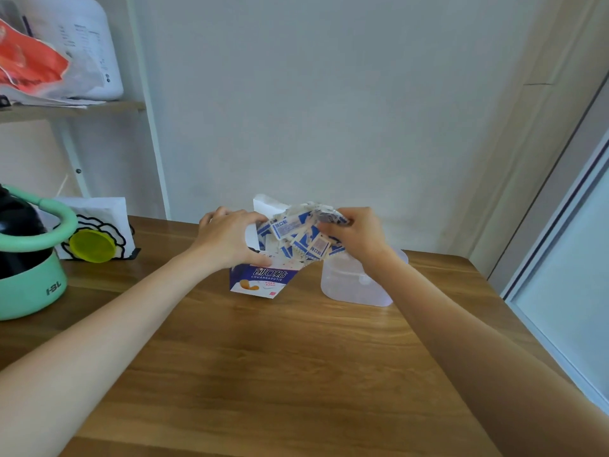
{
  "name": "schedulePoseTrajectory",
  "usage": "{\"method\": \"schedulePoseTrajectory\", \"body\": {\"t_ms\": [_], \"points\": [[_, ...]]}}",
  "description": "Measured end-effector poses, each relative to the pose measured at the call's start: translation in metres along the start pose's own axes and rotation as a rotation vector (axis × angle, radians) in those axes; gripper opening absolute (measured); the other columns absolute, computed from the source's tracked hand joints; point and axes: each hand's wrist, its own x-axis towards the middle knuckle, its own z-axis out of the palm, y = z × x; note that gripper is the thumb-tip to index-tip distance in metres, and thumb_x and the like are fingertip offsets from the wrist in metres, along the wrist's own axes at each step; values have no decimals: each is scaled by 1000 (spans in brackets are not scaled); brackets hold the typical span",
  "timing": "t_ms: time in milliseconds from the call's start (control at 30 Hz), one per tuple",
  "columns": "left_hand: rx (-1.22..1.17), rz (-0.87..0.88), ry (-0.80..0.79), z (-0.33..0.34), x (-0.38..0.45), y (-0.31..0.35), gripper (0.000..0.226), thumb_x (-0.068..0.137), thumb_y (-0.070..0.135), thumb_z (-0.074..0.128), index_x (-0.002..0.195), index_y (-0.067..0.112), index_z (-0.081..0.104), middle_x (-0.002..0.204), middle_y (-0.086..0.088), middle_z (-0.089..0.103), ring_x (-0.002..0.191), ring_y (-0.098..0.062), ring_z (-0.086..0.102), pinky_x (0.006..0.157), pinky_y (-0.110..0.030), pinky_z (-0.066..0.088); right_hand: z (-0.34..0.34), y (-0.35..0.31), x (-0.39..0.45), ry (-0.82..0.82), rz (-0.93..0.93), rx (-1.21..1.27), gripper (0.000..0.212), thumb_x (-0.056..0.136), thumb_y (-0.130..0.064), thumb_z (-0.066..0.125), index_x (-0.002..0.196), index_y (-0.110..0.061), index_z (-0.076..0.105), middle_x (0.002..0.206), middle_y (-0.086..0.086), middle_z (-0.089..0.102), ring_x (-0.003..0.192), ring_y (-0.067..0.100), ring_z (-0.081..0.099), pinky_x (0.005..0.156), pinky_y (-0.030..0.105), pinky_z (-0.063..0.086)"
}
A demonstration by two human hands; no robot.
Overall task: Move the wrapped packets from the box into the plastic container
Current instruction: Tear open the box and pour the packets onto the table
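Note:
A blue and white cardboard box (260,280) stands on the wooden table (263,357), its white lid flap raised at the back. My left hand (227,239) grips the box's top edge, thumb on the front panel. My right hand (354,234) pinches a bundle of several blue and white wrapped packets (300,235), lifted above the box's open top and fanned out between the two hands. A translucent plastic container (349,282) sits on the table just right of the box, under my right wrist, which covers part of it.
A mint green appliance with a black top (29,258) stands at the table's left edge. Behind it a white napkin holder (105,222) has a yellow lid (92,245) leaning on it. A shelf with bags (59,61) hangs upper left. A window frame (560,258) borders the right side.

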Motion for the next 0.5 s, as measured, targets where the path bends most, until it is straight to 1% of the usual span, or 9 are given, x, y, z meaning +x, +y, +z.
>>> {"method": "schedulePoseTrajectory", "body": {"t_ms": [33, 100, 133, 200, 233, 300, 400, 433, 500], "points": [[-11, -4, 4, 0, -1, 1, 77, 67, 57, 72, 134, 33, 42, 133, 9, 52, 120, -19, 39, 99, -37, 27, -5, -2, 0, 14, 15, 10, 21, 81, -7, 67, 82, 13, 62, 77, 29, 64, 64, 18, 54, 53, 28, 37], [-23, -24, 7, -1, -1, 0, 77, 68, 56, 72, 134, 32, 41, 133, 8, 51, 123, -20, 38, 100, -37, 26, -16, -6, 1, 41, 45, 43, 25, 80, -8, 68, 83, 15, 60, 69, 18, 59, 56, 15, 52, 47, 24, 34], [-24, -34, 8, -2, -1, -2, 76, 69, 56, 72, 134, 33, 42, 134, 7, 51, 124, -20, 37, 100, -38, 26, -23, -9, 1, 57, 63, 62, 23, 80, -8, 68, 83, 14, 62, 67, 14, 58, 47, 10, 50, 42, 21, 32], [-25, -52, 10, -3, -2, -6, 72, 69, 55, 72, 132, 34, 43, 134, 7, 52, 125, -21, 37, 99, -38, 27, -36, -14, -4, 74, 121, 114, 12, 81, -7, 68, 83, 5, 67, 63, 10, 59, 31, 1, 45, 32, 13, 28], [-27, -60, 13, -3, -3, -8, 71, 69, 54, 72, 131, 34, 44, 134, 6, 52, 125, -21, 37, 99, -38, 27, -42, -15, -7, 70, 159, 147, 8, 81, -6, 68, 85, 1, 68, 62, 8, 61, 30, 0, 48, 30, 12, 29], [-18, -80, 27, -3, -6, -11, 71, 69, 55, 72, 131, 34, 45, 134, 5, 52, 124, -22, 37, 99, -39, 27, -51, -15, -18, 39, 248, 229, 7, 81, -4, 69, 86, 1, 68, 56, 4, 64, 34, 3, 56, 31, 12, 34], [-12, -108, 92, -4, -11, -11, 73, 68, 58, 71, 131, 32, 46, 135, 2, 51, 125, -26, 36, 100, -40, 27, -45, -2, -39, -29, 397, 261, 7, 80, -2, 70, 77, -1, 64, 45, -2, 64, 36, 5, 60, 33, 12, 41], [-15, -105, 119, -4, -13, -9, 73, 67, 57, 72, 131, 31, 47, 136, 1, 51, 125, -26, 36, 101, -40, 26, -39, 6, -46, -51, 427, 233, 6, 79, -1, 71, 80, 0, 65, 47, -1, 64, 37, 6, 60, 34, 13, 42], [-15, -72, 163, -2, -18, -6, 72, 67, 53, 74, 131, 31, 48, 135, 2, 51, 123, -25, 36, 101, -39, 25, -23, 21, -61, -98, 481, 161, 15, 79, -1, 70, 92, 6, 66, 56, 2, 65, 44, 10, 62, 39, 16, 48]]}}
